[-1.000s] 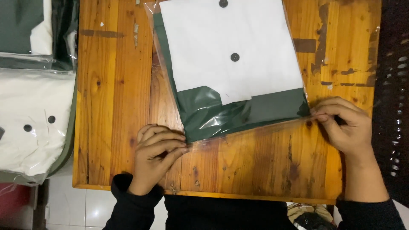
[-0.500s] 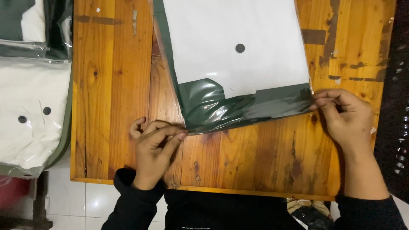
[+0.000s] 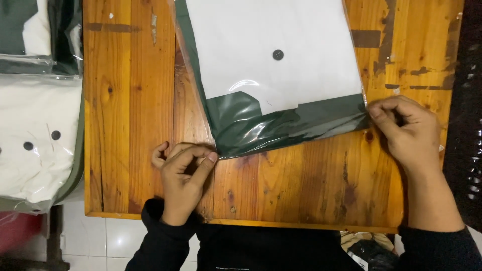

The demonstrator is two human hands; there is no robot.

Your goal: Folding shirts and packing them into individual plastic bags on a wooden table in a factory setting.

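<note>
One clear plastic bag (image 3: 281, 100) is seen lying flat on the wooden bench (image 3: 125, 100), filled with a folded garment (image 3: 271, 55) of white and dark green cloth. One dark button (image 3: 277, 54) is shown on the white part. The bag is placed toward the far side of the bench, with its open near edge turned toward the person.

The left hand (image 3: 183, 173) is rested on the bench at the near left corner of the bag. Its fingers (image 3: 206, 163) are drawn close together, and the tip of the forefinger is pressed against the corner of the plastic; whether the film is actually pinched there cannot be told. The right hand (image 3: 406, 130) is set at the near right corner of the bag. Its fingers (image 3: 381, 108) are curled tight, and the edge of the plastic is nipped between thumb and forefinger.

Two hands are counted, both belonging to the person, whose black sleeves are seen at the near edge of the bench.

To the left, beyond the bench edge, more bagged garments are stacked. One white bagged garment (image 3: 35, 140) with two dark buttons visible is laid nearest, and a darker bagged pile (image 3: 40, 35) is seen farther away; its number cannot be counted. White floor tiles (image 3: 100, 241) are shown below.
</note>
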